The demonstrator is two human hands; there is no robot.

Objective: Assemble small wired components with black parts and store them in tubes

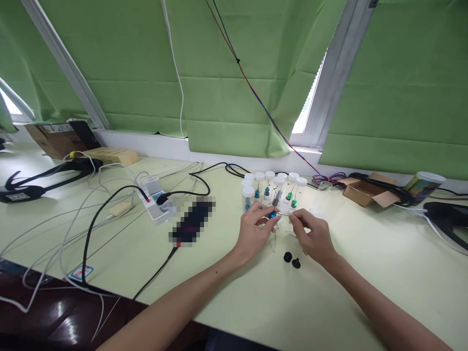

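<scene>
The left hand (256,229) pinches a small blue part (272,214), mostly hidden by its fingers. The right hand (310,234) grips a thin needle (284,214), barely discernible, near the vials (272,187).

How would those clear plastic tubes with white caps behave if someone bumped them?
The clear, white-capped tubes stand tall and narrow, so they would probably tip easily. Being round, they would likely roll once down. They look light, holding only small coloured pieces.
</scene>
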